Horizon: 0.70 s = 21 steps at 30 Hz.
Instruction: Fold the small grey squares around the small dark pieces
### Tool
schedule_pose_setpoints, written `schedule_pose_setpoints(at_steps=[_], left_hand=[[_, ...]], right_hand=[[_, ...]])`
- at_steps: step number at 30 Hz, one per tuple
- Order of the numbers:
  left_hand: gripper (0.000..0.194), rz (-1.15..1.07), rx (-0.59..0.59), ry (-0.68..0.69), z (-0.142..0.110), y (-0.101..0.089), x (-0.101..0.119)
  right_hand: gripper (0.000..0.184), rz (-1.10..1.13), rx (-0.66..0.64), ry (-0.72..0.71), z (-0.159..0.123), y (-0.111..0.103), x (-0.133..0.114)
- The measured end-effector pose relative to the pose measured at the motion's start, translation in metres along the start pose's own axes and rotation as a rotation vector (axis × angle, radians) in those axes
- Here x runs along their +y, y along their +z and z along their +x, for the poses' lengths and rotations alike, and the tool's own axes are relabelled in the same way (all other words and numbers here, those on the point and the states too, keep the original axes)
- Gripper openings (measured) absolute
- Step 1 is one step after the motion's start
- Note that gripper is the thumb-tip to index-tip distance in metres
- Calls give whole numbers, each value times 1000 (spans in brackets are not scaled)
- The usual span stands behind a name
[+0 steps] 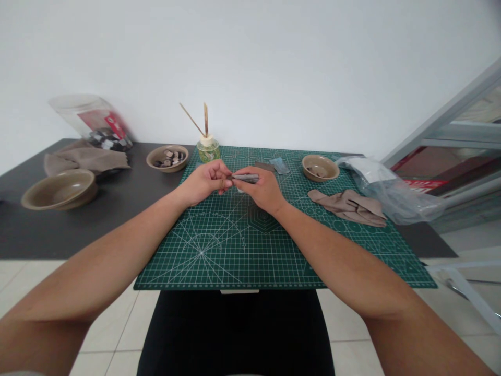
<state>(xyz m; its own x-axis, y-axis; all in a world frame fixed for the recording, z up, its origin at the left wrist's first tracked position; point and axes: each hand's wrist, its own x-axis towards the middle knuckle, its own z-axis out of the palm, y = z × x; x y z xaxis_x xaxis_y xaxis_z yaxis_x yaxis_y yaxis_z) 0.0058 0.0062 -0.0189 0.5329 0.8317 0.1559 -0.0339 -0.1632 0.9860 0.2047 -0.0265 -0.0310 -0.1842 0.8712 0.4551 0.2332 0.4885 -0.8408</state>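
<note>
Black-clad lap (235, 334), one, with two bare forearms reaching past it over a green cutting mat (201, 261) printed with white grid lines. Left hand (209, 181), one: thumb and index finger pinched together on a small dark piece (230, 177), mostly hidden by the fingertips and too small to identify; remaining fingers curled. Right hand (263, 187), one: clamped on a slender grey item (247, 178), tapered toward the left hand, lying along the index finger with the thumb beneath; exact nature unclear. Fingertips of both hands meet, touching or nearly so, above the mat's middle, with the dark piece at that meeting point. Beyond the right hand: one brown square (265, 166) and one blue packet (280, 166), side by side on the mat. To its right: a small bowl (320, 178) with a few dark bits inside, a crumpled brown cloth (350, 206), and a clear plastic bag (395, 193) at the mat's edge. Beyond the left hand: a reed diffuser bottle (209, 150) with two sticks. Further left, on the dark tabletop (121, 209): a bowl (172, 169) of dark and pale pieces.
</note>
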Motion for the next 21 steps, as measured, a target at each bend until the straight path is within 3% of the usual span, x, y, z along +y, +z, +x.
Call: schedule_pose_setpoints(at_steps=[10,17,21], left_hand=[[33,-226,-30,-37,-3,1,0],[31,-270,12,-39,-1,-1,-2],[33,-172,65,-14,-1,0,-1]], right_hand=[[13,11,21,11,2,-2,2],[11,-39,42,52,3,-3,3],[12,-55,79,38,4,-3,3]])
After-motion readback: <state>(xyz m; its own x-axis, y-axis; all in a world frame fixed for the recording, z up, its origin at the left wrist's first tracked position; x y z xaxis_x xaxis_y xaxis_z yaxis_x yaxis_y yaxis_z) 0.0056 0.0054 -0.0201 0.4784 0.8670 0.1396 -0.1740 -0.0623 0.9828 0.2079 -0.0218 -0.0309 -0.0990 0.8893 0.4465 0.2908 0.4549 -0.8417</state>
